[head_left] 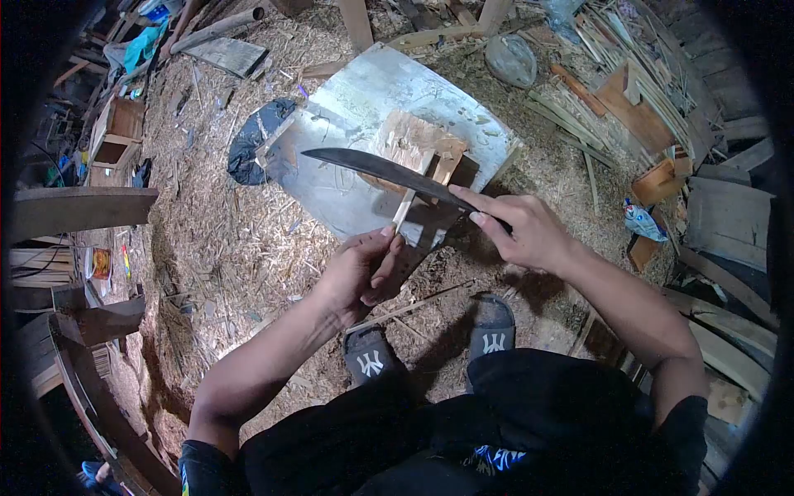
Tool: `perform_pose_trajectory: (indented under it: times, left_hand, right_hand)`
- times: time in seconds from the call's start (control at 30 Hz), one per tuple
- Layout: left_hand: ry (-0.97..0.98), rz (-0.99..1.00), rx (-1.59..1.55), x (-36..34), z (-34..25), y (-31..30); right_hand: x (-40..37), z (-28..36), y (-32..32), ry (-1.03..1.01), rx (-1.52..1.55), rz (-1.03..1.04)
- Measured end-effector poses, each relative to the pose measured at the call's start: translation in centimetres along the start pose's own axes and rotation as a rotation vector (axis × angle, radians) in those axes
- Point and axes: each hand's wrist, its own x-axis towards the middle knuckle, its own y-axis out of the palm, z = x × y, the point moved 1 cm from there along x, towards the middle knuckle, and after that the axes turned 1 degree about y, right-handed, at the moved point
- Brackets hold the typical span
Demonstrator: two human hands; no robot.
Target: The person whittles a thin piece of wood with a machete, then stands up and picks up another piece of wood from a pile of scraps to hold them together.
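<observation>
My right hand [521, 230] is closed round the handle of a long dark machete [376, 168], its curved blade reaching up and left. In my left hand [361, 266] a thin pale wooden stick [404, 208] is pinched near its lower end. The blade crosses over the stick, which points up toward a wood block [405, 136]. Beside the stick, a short notched wood piece [447, 157] rests on that block. Under them lies a whitish, scuffed board [347, 107].
Wood shavings [248, 240] cover the ground. A black plastic bag [258, 140] touches the board's left side, and a clear plastic bag [510, 60] lies at its upper right. Timber strips [628, 50] and offcuts pile up at right. A curved plank [83, 211] juts in from the left.
</observation>
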Motion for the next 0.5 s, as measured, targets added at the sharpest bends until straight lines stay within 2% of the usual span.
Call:
perform_pose_trajectory:
  times: [0.07, 0.2, 0.3, 0.37, 0.5]
  left_hand:
    - [-0.014, 0.007, 0.003, 0.26, 0.00, -0.25]
    - [0.033, 0.004, 0.002, 0.58, -0.19, 0.29]
    - [-0.002, -0.098, 0.078, 0.26, -0.15, 0.35]
    - [0.036, -0.007, 0.009, 0.92, -0.05, -0.26]
    - [0.010, -0.008, -0.003, 0.58, -0.27, 0.00]
  right_hand:
    - [0.12, -0.01, -0.32, -0.076, -0.026, -0.050]
    - [0.37, 0.24, -0.38, -0.010, -0.078, -0.020]
    - [-0.06, -0.27, -0.11, -0.061, -0.158, 0.017]
    - [0.47, -0.05, -0.39, 0.006, -0.074, 0.000]
    - [0.16, 0.24, -0.55, -0.048, -0.165, -0.003]
